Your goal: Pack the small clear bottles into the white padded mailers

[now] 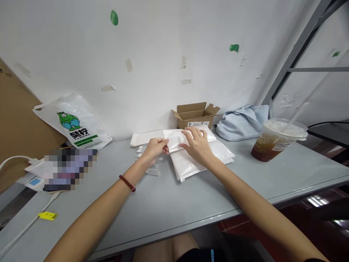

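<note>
A white padded envelope (174, 140) lies across a stack of similar white padded envelopes (188, 165) on the grey table. My left hand (156, 148) pinches its left edge between thumb and fingers. My right hand (196, 143) rests over the same envelope with its fingers curved and apart, the thumb toward the left. Partly behind my left hand and wrist lie several small clear plastic packets (153, 170). Behind them a long white packet (141, 139) lies near the wall.
An opened cardboard box (195, 112) stands against the wall. Beside it sit a light blue cloth bag (241, 122) and a plastic drink cup (268, 143) with a straw. At left are a white plastic bag (79, 127), a blurred-out device and a white cable (24, 233) on the table (147, 214).
</note>
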Tool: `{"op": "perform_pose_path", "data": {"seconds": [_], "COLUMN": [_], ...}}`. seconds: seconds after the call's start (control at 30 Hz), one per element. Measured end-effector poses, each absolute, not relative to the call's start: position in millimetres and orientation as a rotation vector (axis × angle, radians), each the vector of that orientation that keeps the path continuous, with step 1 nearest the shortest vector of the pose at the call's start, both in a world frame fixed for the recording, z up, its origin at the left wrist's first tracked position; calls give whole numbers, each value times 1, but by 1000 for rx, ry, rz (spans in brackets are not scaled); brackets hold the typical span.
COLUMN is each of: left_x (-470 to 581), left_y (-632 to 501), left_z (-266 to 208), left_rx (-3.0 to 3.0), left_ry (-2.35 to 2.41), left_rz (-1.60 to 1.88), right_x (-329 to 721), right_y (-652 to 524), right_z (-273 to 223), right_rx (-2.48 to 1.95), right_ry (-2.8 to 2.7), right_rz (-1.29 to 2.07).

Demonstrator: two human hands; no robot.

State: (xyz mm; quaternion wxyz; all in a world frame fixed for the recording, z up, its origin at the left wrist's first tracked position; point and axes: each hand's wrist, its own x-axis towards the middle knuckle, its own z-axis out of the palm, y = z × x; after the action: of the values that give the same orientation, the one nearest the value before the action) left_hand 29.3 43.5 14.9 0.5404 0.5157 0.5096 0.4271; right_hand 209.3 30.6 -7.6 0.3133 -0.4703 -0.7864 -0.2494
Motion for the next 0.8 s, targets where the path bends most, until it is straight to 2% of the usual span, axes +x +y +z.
{"op": "perform_pose_path", "data": {"seconds": [0.33,0.57,0.8], "left_x": [18,-47,-100], "left_y": [58,93,109], "left_z": [12,2,-2], "left_rx": [1120,1762,1915], "left_ry": [1263,1789,1831], "left_rz": [1086,1037,899], "right_x": [217,217,222], "right_y": [36,35,41], "right_z": [-8,-9,-14], "right_rx": [-1418,-1470,-1384], "right_ry": [-2266,-2220,-2272], "right_rz": [-352,-211,-299]}}
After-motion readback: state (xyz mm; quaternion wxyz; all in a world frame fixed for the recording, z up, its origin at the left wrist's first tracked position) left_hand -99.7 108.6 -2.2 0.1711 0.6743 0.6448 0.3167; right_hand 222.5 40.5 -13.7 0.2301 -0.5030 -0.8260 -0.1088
